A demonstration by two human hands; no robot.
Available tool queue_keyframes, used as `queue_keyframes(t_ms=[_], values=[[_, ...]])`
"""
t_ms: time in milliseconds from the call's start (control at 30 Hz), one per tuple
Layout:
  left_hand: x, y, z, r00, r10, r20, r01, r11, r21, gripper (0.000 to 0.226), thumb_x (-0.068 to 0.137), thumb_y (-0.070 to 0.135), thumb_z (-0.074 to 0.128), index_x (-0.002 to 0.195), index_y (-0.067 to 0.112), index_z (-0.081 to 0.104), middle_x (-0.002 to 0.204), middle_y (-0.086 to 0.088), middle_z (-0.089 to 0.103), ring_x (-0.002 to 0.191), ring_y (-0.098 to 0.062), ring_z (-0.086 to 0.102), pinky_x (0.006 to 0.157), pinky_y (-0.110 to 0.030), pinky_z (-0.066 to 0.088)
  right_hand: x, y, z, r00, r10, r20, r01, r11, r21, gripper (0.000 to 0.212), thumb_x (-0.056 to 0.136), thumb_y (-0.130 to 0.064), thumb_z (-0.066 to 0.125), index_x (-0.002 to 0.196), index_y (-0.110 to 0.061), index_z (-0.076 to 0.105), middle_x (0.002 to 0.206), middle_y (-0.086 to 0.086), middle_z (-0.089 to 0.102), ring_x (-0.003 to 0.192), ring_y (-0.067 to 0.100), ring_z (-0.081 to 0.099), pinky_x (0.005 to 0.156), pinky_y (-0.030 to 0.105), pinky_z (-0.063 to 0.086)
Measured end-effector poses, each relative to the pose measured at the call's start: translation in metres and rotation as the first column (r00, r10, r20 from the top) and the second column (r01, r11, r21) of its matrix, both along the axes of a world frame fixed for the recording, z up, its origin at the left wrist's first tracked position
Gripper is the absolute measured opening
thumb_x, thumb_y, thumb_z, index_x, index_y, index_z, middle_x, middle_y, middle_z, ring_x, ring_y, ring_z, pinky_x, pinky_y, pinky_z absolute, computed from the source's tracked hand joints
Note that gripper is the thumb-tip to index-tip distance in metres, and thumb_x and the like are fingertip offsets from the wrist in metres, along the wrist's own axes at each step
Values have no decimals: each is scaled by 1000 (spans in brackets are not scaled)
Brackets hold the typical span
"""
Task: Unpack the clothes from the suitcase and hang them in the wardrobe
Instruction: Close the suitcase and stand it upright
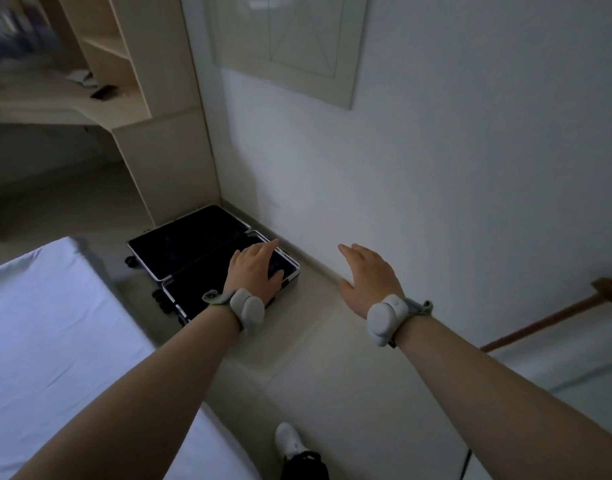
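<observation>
A black suitcase [190, 244] with a silver rim lies open flat on the floor beside the wall, both dark halves showing. No clothes can be made out inside it. My left hand [254, 268] is stretched out in the air over the near half, fingers relaxed and holding nothing. My right hand [367, 275] is held out to the right of the suitcase, over the floor by the wall, fingers straight and empty. Both wrists wear grey bands.
A bed with a white sheet [55, 327] fills the lower left. A light wooden shelf unit and desk [124, 81] stand behind the suitcase. A framed picture [287, 39] hangs on the white wall. A brown rod [547, 323] crosses at the right. My white shoe [289, 441] is on the floor.
</observation>
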State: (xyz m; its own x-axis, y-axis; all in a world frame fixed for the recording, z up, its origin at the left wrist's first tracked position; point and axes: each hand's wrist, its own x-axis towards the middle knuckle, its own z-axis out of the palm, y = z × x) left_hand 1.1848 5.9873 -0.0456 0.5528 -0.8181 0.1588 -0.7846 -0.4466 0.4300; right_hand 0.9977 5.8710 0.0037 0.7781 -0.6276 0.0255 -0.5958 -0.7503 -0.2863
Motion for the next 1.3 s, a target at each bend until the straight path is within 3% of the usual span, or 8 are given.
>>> queue_keyframes(t_ms=[300, 500, 967, 1300], values=[[152, -90, 1, 986, 168, -8, -167, 984, 65, 60, 89, 35, 55, 144, 23, 31, 143, -1, 42, 134, -22, 36, 116, -45, 19, 175, -127, -7, 984, 176, 16, -177, 983, 51, 62, 92, -25, 49, 148, -18, 23, 152, 7, 29, 141, 23, 24, 114, 33, 22], [209, -111, -5, 967, 257, 0, -255, 961, 110, 61, 90, 36, 54, 144, 23, 30, 143, 0, 42, 134, -20, 37, 115, -45, 22, 250, -166, -20, 964, 265, -11, -263, 961, 88, 62, 93, -27, 50, 148, -17, 23, 153, 6, 27, 141, 22, 23, 115, 33, 20], [358, -176, -46, 779, 621, -83, -596, 775, 208, 62, 88, 35, 56, 144, 23, 31, 141, -2, 45, 128, -24, 42, 110, -42, 31, 469, -287, -59, 818, 570, -80, -551, 816, 175, 64, 92, -29, 51, 149, -21, 22, 154, 6, 25, 143, 23, 21, 117, 36, 21], [422, -197, -67, 728, 678, -101, -650, 730, 211, 62, 86, 34, 57, 143, 22, 34, 137, -1, 48, 123, -24, 47, 105, -38, 34, 576, -298, -92, 734, 664, -143, -617, 740, 269, 64, 92, -31, 50, 149, -22, 23, 154, 5, 26, 143, 23, 20, 116, 40, 23]])
